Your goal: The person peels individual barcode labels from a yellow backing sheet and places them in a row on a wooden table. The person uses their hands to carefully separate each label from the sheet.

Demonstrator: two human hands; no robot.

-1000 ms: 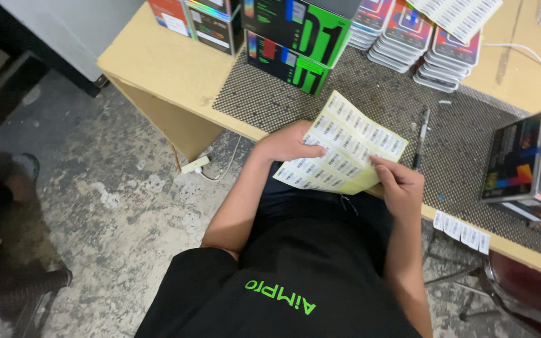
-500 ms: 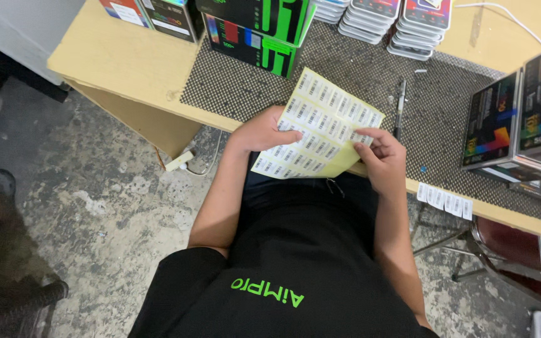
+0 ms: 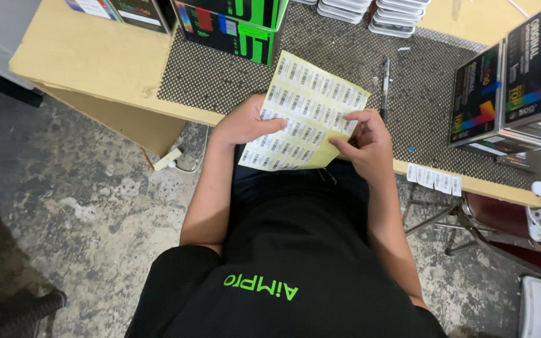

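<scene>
Both hands hold a yellow sticker sheet (image 3: 305, 116) over the edge of a tan table (image 3: 89, 59). The left hand (image 3: 242, 122) grips its left side, fingers closed on it. The right hand (image 3: 364, 141) pinches its right side. A dark dotted mat (image 3: 220, 78) covers the table. Boxes (image 3: 508, 87) stand on it. Below is a gray, stained floor (image 3: 82, 206).

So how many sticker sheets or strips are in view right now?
2: a yellow label sheet held between the left hand and right hand, and a short label strip on the table edge at right. More may be hidden.
</scene>
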